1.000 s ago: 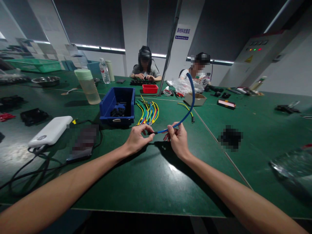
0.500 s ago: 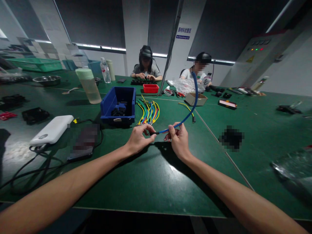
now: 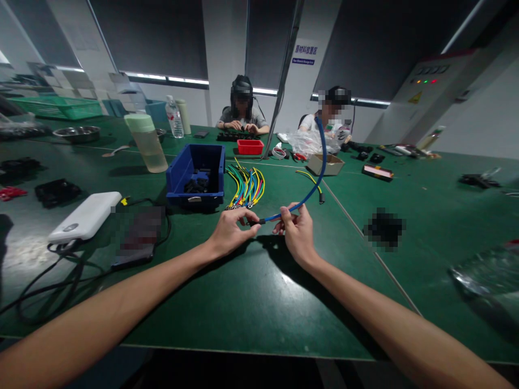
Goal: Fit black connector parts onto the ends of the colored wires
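Item: thin blue insulated wire [image 3: 315, 183], being held above the green table mat [image 3: 251, 292] near its middle, arching up toward twelve o'clock. Its black-tipped near end is sitting between both hands; the far tip is getting lost against the background.

Left hand [image 3: 229, 232]: thumb and forefinger pressing together on the black tip (what the tip carries is too small to make out).
Right hand [image 3: 298, 232]: fingers pinching the blue wire just beside the left hand.

Containers: open blue plastic bin [image 3: 195, 175], at eleven o'clock, holding small dark parts, indistinct. Small red tray [image 3: 250, 147] lying beyond it, contents hidden.

Adjacent: bundle of yellow, green and blue wires [image 3: 247, 186] lying just beside the bin; white power bank [image 3: 84, 217] at nine o'clock, its black cables running off the near edge.

Open room: bare mat stretching from the hands to the near table edge. Two seated people working at the far side.
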Demonstrator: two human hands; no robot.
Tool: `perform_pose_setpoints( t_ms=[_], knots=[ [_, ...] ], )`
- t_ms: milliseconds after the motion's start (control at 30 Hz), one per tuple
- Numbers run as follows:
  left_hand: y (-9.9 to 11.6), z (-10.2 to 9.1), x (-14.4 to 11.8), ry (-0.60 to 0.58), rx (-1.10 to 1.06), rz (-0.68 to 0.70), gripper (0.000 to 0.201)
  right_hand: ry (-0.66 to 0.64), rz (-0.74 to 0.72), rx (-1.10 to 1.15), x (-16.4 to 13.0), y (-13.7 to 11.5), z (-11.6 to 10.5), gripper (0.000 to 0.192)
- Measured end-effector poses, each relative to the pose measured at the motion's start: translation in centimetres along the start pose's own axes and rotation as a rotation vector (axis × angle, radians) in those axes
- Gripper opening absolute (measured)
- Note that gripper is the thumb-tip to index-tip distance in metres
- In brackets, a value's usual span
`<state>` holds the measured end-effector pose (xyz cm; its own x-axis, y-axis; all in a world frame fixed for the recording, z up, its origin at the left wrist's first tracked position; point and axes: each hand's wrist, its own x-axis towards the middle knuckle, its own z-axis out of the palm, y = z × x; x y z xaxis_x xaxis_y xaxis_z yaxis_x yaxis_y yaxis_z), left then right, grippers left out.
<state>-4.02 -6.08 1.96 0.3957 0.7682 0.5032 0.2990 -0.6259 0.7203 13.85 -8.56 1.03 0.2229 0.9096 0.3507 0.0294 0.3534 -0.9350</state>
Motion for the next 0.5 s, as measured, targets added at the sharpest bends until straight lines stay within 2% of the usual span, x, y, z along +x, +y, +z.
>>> perform_pose_setpoints(
  t_ms=[300, 500],
  knots=[
    [0.37, -0.08, -0.11, -0.008, 0.025, 0.067, 0.010, 0.009, 0.025, -0.005, 0.08, -0.12, 0.02, 0.031],
    [0.68, 0.09, -0.29, -0.028, 0.048, 0.013, 0.009, 0.011, 0.007, -0.016, 0.05, -0.11, -0.03, 0.030]
  ],
)
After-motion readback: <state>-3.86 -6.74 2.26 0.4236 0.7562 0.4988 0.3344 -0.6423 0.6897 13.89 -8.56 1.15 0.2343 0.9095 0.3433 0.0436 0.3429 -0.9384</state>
